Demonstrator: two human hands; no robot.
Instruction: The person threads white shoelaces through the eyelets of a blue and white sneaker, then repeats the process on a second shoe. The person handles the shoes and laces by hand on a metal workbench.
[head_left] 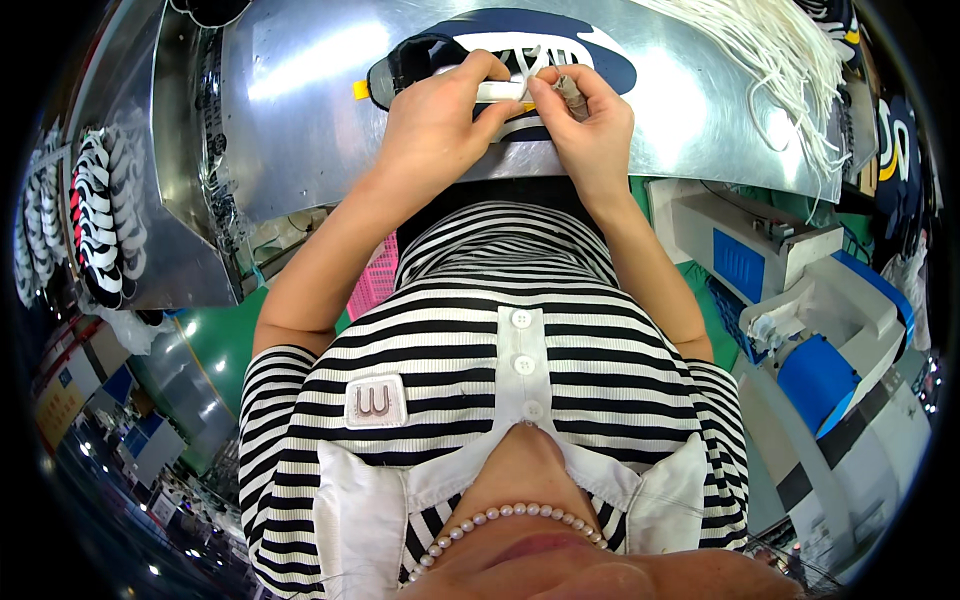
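Note:
A navy and white shoe upper (600, 50) lies on its side on the metal table, its dark padded collar (425, 55) to the left and a yellow tab (361, 90) behind it. White lace (530, 58) crosses its eyelets. My left hand (435, 118) is closed over the near side of the shoe, thumb and forefinger on either side of a white strip (498, 92), apparently part of the shoe. Close beside it, my right hand (592, 120) pinches the white shoelace between thumb and forefinger. A beige cover (572, 97) wraps one finger of that hand.
A large bundle of loose white laces (770, 50) spreads over the table's right end and hangs off its edge. Shoe parts (97, 215) hang in rows at the far left. A white and blue machine (820, 340) stands at right. A pink basket (375, 280) sits below the table (300, 130).

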